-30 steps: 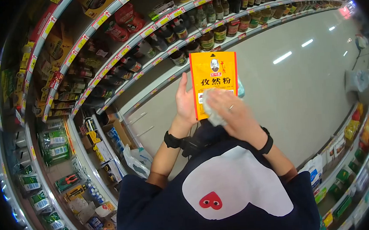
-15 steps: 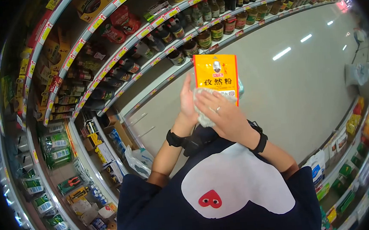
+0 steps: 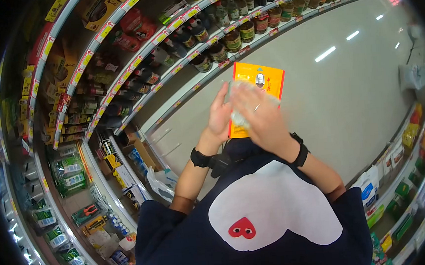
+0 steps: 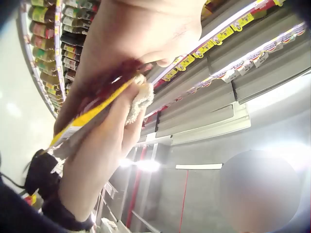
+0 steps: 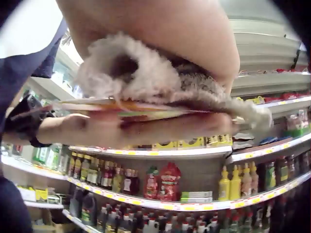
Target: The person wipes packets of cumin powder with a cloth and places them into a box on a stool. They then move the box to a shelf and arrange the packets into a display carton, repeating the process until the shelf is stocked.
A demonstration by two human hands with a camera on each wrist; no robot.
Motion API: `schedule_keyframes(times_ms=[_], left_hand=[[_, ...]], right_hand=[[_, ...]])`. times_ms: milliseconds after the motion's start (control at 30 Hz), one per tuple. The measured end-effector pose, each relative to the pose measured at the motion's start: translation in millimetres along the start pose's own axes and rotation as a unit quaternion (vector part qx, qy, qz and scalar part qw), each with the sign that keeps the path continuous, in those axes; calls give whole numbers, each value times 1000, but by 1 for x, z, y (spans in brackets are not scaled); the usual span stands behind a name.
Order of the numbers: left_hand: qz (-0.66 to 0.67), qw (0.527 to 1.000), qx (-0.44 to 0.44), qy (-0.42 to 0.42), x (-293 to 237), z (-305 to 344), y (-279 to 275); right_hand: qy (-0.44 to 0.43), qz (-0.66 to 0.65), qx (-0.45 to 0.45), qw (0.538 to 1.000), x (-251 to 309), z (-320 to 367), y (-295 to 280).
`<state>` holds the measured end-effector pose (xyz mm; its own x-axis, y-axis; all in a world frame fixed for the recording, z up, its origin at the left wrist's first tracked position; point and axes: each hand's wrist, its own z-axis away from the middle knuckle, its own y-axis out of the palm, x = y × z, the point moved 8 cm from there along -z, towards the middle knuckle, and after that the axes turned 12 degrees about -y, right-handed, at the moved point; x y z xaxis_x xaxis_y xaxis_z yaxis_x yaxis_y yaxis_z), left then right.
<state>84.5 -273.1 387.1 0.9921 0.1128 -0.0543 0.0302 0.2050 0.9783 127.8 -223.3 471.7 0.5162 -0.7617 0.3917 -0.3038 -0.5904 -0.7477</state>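
A flat yellow packet of cumin powder (image 3: 245,71) with red edges is tilted in front of the chest in the head view. My left hand (image 3: 217,115) supports it from behind, thumb along its left edge; fingers lie straight beneath it in the right wrist view. Across the packet's front, my right hand (image 3: 266,119) presses a fluffy, pale grey cloth (image 3: 239,119), which is bunched under the palm and fingers. The cloth (image 5: 129,68) lies between that hand and the packet in the right wrist view. Its bunched edge (image 4: 141,103) shows by the right fingers in the left wrist view.
Curved shelves with price strips (image 3: 188,60) hold bottles and jars (image 3: 233,41) ahead. Bagged goods (image 3: 70,172) line the left shelves. More packages (image 3: 401,190) sit on low shelving at right. Pale floor (image 3: 339,109) lies beyond the hands.
My right hand has swept the cloth up and left over the packet, covering its large lettering. The packet has tilted clockwise; my left hand stays beneath it.
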Motion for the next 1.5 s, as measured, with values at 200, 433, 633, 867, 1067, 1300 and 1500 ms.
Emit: schedule_keyframes(times_ms=[200, 433, 633, 867, 1067, 1300, 1500], left_hand=[[-24, 999, -15, 18, -8, 2, -6], [-372, 896, -243, -4, -12, -13, -33], [-750, 629, -202, -30, 8, -42, -31], [-815, 421, -397, 37, -35, -21, -167], [-769, 332, -499, -225, 12, 200, -431], [-437, 593, -655, -168, 147, 305, -427], [-565, 523, -599, -218, 116, 227, -400]], right_hand=[[-85, -120, 103, 984, 1, 34, 8], [142, -25, -63, 988, -113, 80, -29], [162, -48, 37, 985, -119, 95, -11], [285, -134, 120, 941, -181, 198, 101], [557, -501, -164, 641, -258, 284, 210], [646, -487, -170, 563, -315, 320, 333], [672, -513, -126, 519, -324, 355, 409]])
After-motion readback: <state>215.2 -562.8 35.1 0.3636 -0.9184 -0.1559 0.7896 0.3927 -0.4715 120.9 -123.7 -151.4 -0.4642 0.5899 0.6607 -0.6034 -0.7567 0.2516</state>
